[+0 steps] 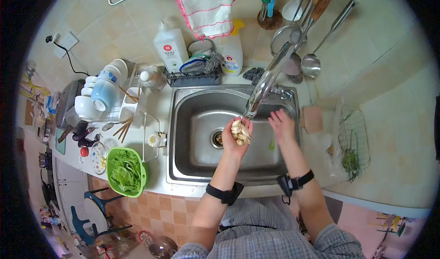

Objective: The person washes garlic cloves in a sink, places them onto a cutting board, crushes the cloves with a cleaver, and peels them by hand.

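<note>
Several pale garlic cloves (pixel 240 131) lie in my left hand (pixel 233 144), which is cupped palm up over the metal sink (pixel 195 158). The tip of the shiny faucet (pixel 266 82) is just above the cloves. My right hand (pixel 283 125) is to the right, over the sink's right side, with its fingers apart and nothing in it. Left of my left hand is the drain (pixel 216 139). A small green leaf piece (pixel 272 144) lies in the sink below my right hand.
A green basket of leafy greens (pixel 124 171) stands left of the sink, near a dish rack with bowls (pixel 104 94). Behind the sink are a white bottle (pixel 170 47) and a spray bottle (pixel 233 53). A wire basket (pixel 362 140) is at right.
</note>
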Demonstrator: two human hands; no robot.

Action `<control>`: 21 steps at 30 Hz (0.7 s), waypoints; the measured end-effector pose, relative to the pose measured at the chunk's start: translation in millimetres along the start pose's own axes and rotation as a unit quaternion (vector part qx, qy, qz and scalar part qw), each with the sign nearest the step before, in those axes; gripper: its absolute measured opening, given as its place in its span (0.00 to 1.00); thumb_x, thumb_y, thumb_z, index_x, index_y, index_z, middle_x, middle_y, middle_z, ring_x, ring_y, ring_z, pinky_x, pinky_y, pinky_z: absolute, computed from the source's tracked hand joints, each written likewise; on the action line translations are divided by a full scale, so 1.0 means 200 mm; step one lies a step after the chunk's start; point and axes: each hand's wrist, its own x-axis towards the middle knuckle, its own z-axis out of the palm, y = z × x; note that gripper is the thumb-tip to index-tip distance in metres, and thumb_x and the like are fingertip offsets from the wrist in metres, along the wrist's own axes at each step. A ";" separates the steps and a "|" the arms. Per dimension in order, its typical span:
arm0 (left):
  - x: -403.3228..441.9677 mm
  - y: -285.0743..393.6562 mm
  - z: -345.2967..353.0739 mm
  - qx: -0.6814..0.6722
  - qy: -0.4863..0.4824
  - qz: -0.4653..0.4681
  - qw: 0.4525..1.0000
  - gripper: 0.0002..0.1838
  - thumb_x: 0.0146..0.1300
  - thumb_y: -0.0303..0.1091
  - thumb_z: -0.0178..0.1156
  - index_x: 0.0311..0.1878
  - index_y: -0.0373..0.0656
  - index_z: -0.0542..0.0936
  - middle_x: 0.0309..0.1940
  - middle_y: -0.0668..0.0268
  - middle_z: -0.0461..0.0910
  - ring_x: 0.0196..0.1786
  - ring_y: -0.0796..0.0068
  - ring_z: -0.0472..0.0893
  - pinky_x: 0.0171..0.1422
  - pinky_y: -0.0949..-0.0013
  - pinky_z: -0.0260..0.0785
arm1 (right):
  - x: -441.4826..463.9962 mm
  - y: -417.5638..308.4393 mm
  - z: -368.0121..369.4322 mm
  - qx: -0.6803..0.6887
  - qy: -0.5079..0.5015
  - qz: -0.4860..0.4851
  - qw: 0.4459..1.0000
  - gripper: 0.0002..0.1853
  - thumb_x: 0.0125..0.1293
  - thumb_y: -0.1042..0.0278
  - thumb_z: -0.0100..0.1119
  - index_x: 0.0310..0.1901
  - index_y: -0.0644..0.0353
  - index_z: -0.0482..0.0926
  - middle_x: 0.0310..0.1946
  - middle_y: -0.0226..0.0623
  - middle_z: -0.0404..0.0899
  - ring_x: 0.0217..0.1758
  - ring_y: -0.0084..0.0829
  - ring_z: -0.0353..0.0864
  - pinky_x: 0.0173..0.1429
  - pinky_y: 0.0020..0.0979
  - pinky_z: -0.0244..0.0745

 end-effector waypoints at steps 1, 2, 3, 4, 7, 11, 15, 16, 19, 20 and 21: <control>0.00 0.00 0.01 0.016 0.006 -0.016 1.000 0.08 0.62 0.34 0.45 0.37 0.42 0.72 0.36 0.61 0.76 0.41 0.66 0.77 0.52 0.60 0.71 | 0.11 -0.02 -0.03 -0.041 0.023 -0.016 0.999 0.26 0.60 0.56 0.53 0.54 0.64 0.62 0.50 0.44 0.67 0.55 0.37 0.69 0.52 0.38 0.71; 0.00 0.00 0.01 0.014 0.001 -0.013 1.000 0.08 0.62 0.34 0.45 0.37 0.42 0.72 0.36 0.61 0.76 0.41 0.66 0.77 0.52 0.60 0.71 | 0.19 -0.05 -0.04 -0.081 0.045 -0.033 0.995 0.26 0.60 0.54 0.53 0.54 0.63 0.62 0.49 0.44 0.68 0.51 0.37 0.71 0.48 0.39 0.74; 0.01 0.00 0.02 0.024 0.022 -0.016 0.999 0.08 0.61 0.34 0.45 0.36 0.41 0.72 0.34 0.62 0.75 0.40 0.67 0.76 0.53 0.59 0.70 | 0.24 -0.11 -0.03 -0.082 0.040 -0.036 0.995 0.26 0.60 0.54 0.53 0.54 0.63 0.62 0.49 0.44 0.68 0.51 0.37 0.71 0.48 0.39 0.74; 0.02 0.00 0.01 0.033 0.044 -0.017 0.998 0.08 0.61 0.33 0.46 0.35 0.40 0.71 0.32 0.63 0.74 0.38 0.68 0.76 0.53 0.58 0.69 | 0.29 -0.16 -0.02 -0.148 0.006 -0.016 0.989 0.27 0.61 0.51 0.52 0.54 0.63 0.61 0.44 0.43 0.71 0.45 0.36 0.74 0.43 0.39 0.75; 0.04 0.00 0.01 0.013 0.049 -0.012 0.999 0.07 0.61 0.33 0.46 0.35 0.40 0.71 0.31 0.63 0.74 0.38 0.68 0.76 0.51 0.58 0.71 | 0.42 -0.22 0.02 -0.290 -0.005 0.001 0.957 0.27 0.61 0.46 0.49 0.51 0.63 0.64 0.32 0.40 0.74 0.30 0.33 0.75 0.30 0.36 0.74; 0.08 0.00 -0.01 -0.003 0.045 -0.026 0.999 0.08 0.61 0.34 0.46 0.36 0.41 0.73 0.33 0.63 0.76 0.37 0.67 0.77 0.46 0.62 0.74 | 0.64 -0.18 -0.09 -0.483 -0.003 -0.099 0.870 0.23 0.63 0.47 0.45 0.37 0.64 0.74 0.13 0.32 0.69 0.11 0.26 0.65 0.14 0.31 0.61; 0.15 0.01 -0.06 0.007 0.011 -0.048 0.999 0.10 0.60 0.35 0.47 0.38 0.40 0.74 0.35 0.61 0.78 0.39 0.65 0.78 0.46 0.64 0.75 | 0.85 -0.06 -0.25 -0.526 -0.035 -0.348 0.775 0.22 0.65 0.52 0.43 0.27 0.65 0.75 0.09 0.33 0.67 0.10 0.26 0.65 0.14 0.31 0.58; 0.15 0.01 -0.06 0.018 -0.003 -0.058 0.998 0.10 0.60 0.35 0.47 0.38 0.40 0.74 0.35 0.60 0.77 0.38 0.65 0.78 0.46 0.64 0.75 | 0.80 -0.09 -0.23 -0.551 -0.034 -0.309 0.774 0.21 0.65 0.55 0.42 0.32 0.67 0.75 0.19 0.46 0.71 0.23 0.42 0.70 0.27 0.38 0.62; 0.13 -0.02 -0.02 0.037 0.030 -0.046 0.998 0.10 0.60 0.35 0.48 0.38 0.39 0.74 0.34 0.59 0.77 0.38 0.65 0.78 0.45 0.64 0.76 | 0.73 -0.14 -0.19 -0.583 -0.022 -0.241 0.775 0.21 0.65 0.57 0.41 0.36 0.69 0.76 0.30 0.59 0.75 0.36 0.56 0.74 0.40 0.44 0.68; 0.12 -0.03 0.00 0.037 0.031 -0.047 0.998 0.10 0.60 0.35 0.48 0.38 0.39 0.74 0.34 0.59 0.77 0.38 0.65 0.78 0.45 0.64 0.76 | 0.71 -0.15 -0.18 -0.590 -0.013 -0.214 0.778 0.20 0.65 0.57 0.41 0.36 0.68 0.76 0.30 0.59 0.75 0.36 0.55 0.75 0.40 0.43 0.68; 0.12 -0.03 0.02 0.036 0.038 -0.045 0.998 0.09 0.60 0.35 0.48 0.37 0.41 0.73 0.34 0.60 0.77 0.37 0.66 0.78 0.44 0.63 0.75 | 0.72 -0.15 -0.18 -0.590 -0.012 -0.214 0.778 0.20 0.65 0.57 0.41 0.36 0.68 0.76 0.30 0.59 0.75 0.36 0.55 0.75 0.40 0.43 0.68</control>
